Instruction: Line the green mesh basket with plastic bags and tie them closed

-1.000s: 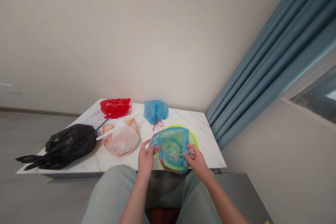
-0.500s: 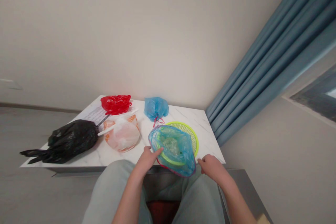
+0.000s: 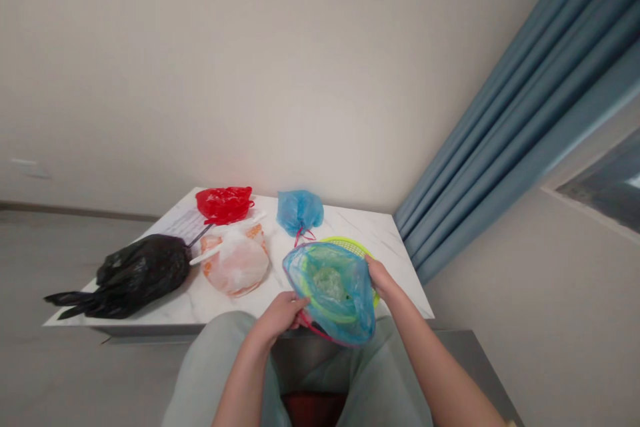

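A blue see-through plastic bag (image 3: 357,323) with a pink-red drawstring edge lies spread open over a yellow-green plastic basket (image 3: 345,242). Its mouth faces me, and a crumpled, pale greenish clump (image 3: 330,283) shows in the middle; I cannot tell what that is. My left hand (image 3: 284,315) is closed on the bag's near left edge, by the drawstring. At the bag's right side, my right hand (image 3: 379,275) grips the edge, with its fingertips partly hidden behind the film.
A tied blue bag (image 3: 299,210) with a red string stands at the back of the white marbled table (image 3: 400,247). Toward the left lie a red bag (image 3: 225,204), a white-and-orange bag (image 3: 237,263), a knotted black bag (image 3: 145,270) and a printed sheet (image 3: 185,223). A blue curtain (image 3: 480,127) hangs at right.
My right hand has moved up from the bag's lower right corner to its right side. My left hand has shifted slightly down along the near edge, and the bag's rim has changed shape.
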`<state>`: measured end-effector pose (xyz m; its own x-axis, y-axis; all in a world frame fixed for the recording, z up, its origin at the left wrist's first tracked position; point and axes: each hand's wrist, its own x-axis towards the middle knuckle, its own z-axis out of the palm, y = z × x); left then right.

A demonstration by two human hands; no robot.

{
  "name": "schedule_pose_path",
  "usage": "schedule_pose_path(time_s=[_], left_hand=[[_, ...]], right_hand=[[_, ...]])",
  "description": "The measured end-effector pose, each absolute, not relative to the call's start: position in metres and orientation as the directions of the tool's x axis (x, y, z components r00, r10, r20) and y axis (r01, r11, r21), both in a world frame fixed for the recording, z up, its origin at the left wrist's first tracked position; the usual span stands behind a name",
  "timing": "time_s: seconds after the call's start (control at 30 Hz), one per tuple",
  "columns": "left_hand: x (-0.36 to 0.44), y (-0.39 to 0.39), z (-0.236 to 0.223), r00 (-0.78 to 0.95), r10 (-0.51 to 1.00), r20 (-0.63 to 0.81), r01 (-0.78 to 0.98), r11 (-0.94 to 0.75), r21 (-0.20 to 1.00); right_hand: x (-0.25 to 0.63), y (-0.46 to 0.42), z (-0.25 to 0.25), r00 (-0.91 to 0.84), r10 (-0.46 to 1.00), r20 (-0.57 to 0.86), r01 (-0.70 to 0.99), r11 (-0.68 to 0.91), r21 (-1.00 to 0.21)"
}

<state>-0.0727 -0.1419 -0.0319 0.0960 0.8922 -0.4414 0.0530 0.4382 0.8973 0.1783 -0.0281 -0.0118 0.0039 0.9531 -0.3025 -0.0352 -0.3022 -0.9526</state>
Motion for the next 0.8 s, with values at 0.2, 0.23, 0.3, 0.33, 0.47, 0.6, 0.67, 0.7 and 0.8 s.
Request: schedule_pose_path(time_s=[0.2, 0.23, 0.3, 0.33, 0.47, 0.6, 0.67, 0.7, 0.8], left_hand=[[-0.085, -0.142, -0.013, -0.051, 0.944, -0.326, -0.171, 0.313, 0.934], [-0.087, -0.141, -0.011, -0.069, 0.944, -0.323, -0.227, 0.3, 0.927], [-0.09, -0.139, -0.01, -0.104, 0.943, -0.317, -0.336, 0.267, 0.903], [-0.092, -0.139, -0.009, -0.116, 0.941, -0.317, -0.398, 0.249, 0.883], [-0.096, -0.136, -0.003, -0.109, 0.93, -0.351, -0.643, 0.204, 0.738], [-0.098, -0.138, 0.007, -0.093, 0.935, -0.343, -0.811, 0.129, 0.571], [-0.098, -0.139, 0.008, -0.1, 0.946, -0.31, -0.838, 0.088, 0.539], [-0.098, -0.139, 0.009, -0.103, 0.951, -0.291, -0.838, 0.074, 0.541], [-0.096, -0.141, 0.009, -0.086, 0.966, -0.245, -0.805, 0.078, 0.589]], right_hand=[[0.188, -0.023, 0.006, -0.183, 0.845, -0.503, -0.325, -0.535, -0.78], [0.192, -0.026, 0.009, -0.173, 0.856, -0.487, -0.358, -0.515, -0.779], [0.202, -0.034, 0.015, -0.06, 0.917, -0.394, -0.374, -0.387, -0.843], [0.207, -0.038, 0.017, 0.029, 0.946, -0.324, -0.336, -0.296, -0.894], [0.226, -0.056, 0.021, 0.326, 0.945, -0.009, -0.007, -0.007, -1.0], [0.241, -0.066, 0.03, 0.238, 0.963, -0.127, -0.196, -0.08, -0.977], [0.248, -0.068, 0.034, 0.157, 0.968, -0.198, -0.38, -0.126, -0.916], [0.251, -0.069, 0.036, 0.136, 0.965, -0.226, -0.46, -0.141, -0.877], [0.258, -0.071, 0.036, 0.128, 0.941, -0.312, -0.625, -0.168, -0.762]])
